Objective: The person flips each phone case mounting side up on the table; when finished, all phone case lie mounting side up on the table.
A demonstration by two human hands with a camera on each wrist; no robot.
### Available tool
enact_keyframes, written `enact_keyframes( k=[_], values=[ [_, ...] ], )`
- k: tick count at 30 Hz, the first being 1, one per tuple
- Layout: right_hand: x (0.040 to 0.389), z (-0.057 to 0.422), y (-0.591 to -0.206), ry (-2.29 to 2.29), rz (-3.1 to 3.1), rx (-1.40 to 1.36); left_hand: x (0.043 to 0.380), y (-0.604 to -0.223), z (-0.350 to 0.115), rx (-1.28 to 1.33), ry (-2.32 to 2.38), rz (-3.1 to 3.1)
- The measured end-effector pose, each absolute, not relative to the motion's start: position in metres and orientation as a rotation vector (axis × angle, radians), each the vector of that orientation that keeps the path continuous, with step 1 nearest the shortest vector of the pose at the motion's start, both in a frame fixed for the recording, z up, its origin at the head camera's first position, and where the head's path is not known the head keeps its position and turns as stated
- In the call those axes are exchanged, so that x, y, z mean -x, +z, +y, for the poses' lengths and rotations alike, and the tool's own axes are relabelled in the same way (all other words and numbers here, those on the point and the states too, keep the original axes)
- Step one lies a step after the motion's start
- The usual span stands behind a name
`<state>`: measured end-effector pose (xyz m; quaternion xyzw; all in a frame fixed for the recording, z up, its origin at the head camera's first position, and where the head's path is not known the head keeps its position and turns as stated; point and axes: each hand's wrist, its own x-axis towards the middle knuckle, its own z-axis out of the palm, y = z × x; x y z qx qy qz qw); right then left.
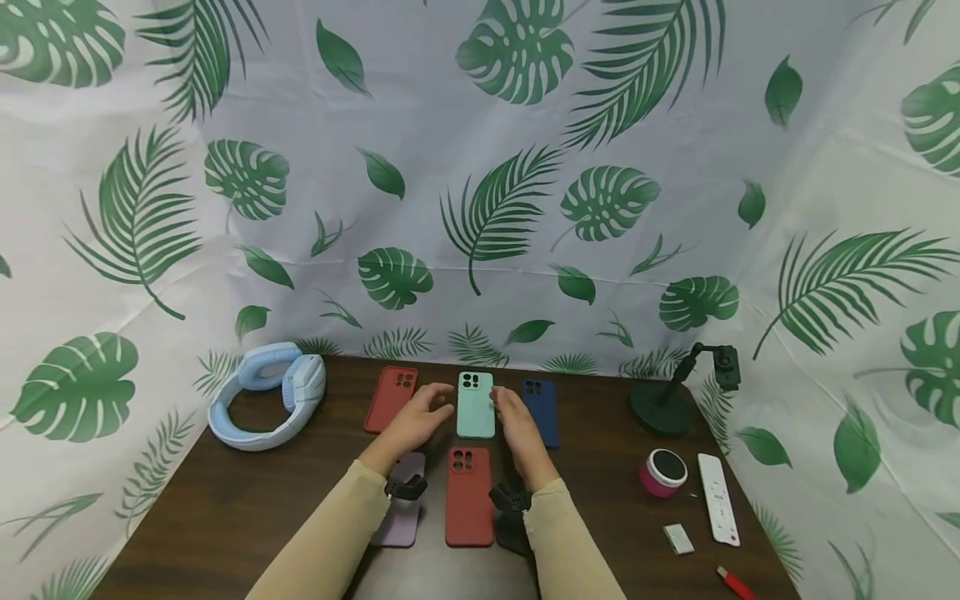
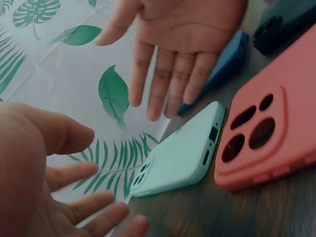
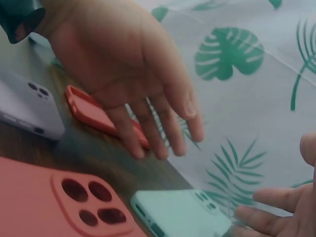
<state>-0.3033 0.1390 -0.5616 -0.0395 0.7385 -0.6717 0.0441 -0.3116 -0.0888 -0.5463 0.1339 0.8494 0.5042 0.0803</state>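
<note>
A mint green phone case (image 1: 476, 417) lies on the table between my two hands, its camera cutouts at the far end. To its left hovers my left hand (image 1: 412, 421), fingers loosely spread and holding nothing. My right hand (image 1: 519, 429) is on the other side, palm turned inward, its fingertips near the mint case's edge. Behind the left hand lies a red case (image 1: 382, 407), and past the right hand a blue case (image 1: 547, 412). Nearer me are another red case (image 1: 468, 504), a lavender case (image 1: 397, 527) and a black case (image 1: 512, 533), the latter two partly hidden by my arms.
Blue headphones (image 1: 306, 392) rest at the back left. On the right are a small dark stand (image 1: 663, 408), a pink round device (image 1: 660, 477), a white remote (image 1: 718, 500), a small white block (image 1: 678, 539) and a red item (image 1: 737, 583). A leaf-patterned cloth hangs behind the table (image 1: 195, 525).
</note>
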Motion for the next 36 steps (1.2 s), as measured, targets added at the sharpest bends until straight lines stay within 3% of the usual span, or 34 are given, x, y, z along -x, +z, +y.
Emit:
enact_keyframes(
  k=[14, 22, 36],
  values=[
    [0.302, 0.149, -0.574, -2.102, 2.061, 0.099, 0.343, -0.559, -0.075, -0.151, 1.621, 2.122],
    [0.302, 0.148, -0.574, -2.092, 2.047, 0.083, 0.348, -0.553, -0.060, -0.050, 1.462, 2.224],
    [0.298, 0.148, -0.569, -2.104, 2.000, 0.066, 0.352, -0.558, -0.066, -0.040, 1.564, 2.115]
  ],
)
